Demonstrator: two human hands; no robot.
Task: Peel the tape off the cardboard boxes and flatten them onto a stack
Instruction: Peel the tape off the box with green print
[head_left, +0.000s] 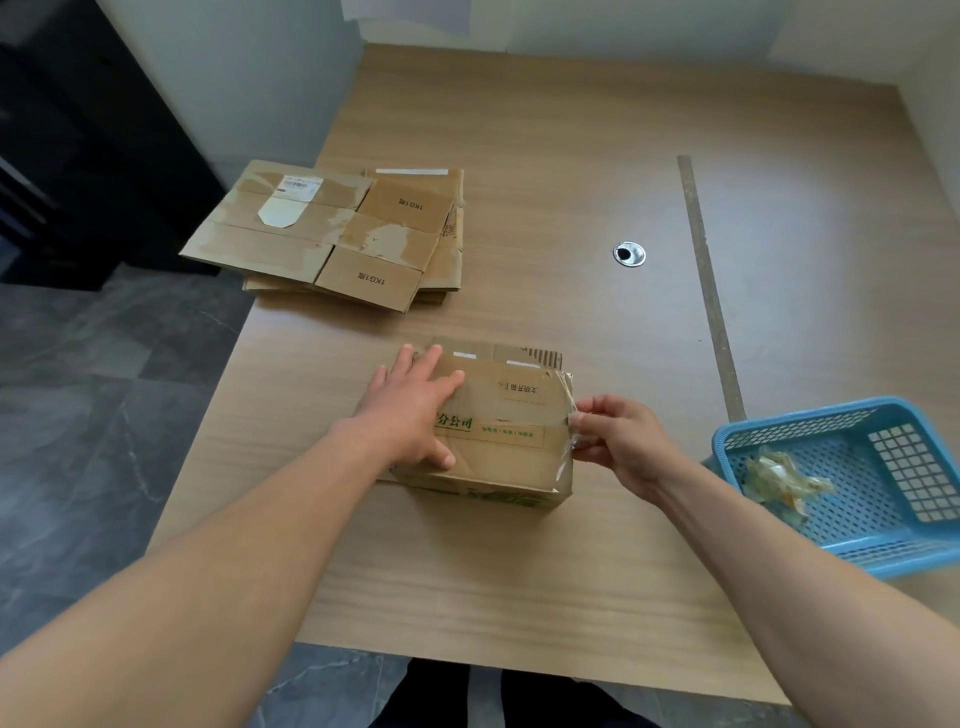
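A taped cardboard box with green print stands on the wooden table, in front of me. My left hand lies flat on the left part of its top, fingers straight. At the box's right edge my right hand pinches a strip of clear tape that runs down that side. A stack of flattened boxes lies at the table's far left, partly over the edge.
A blue plastic basket holding crumpled tape sits at the right edge. A round metal grommet and a long dark seam mark the tabletop. Grey tiled floor lies to the left, a dark cabinet beyond.
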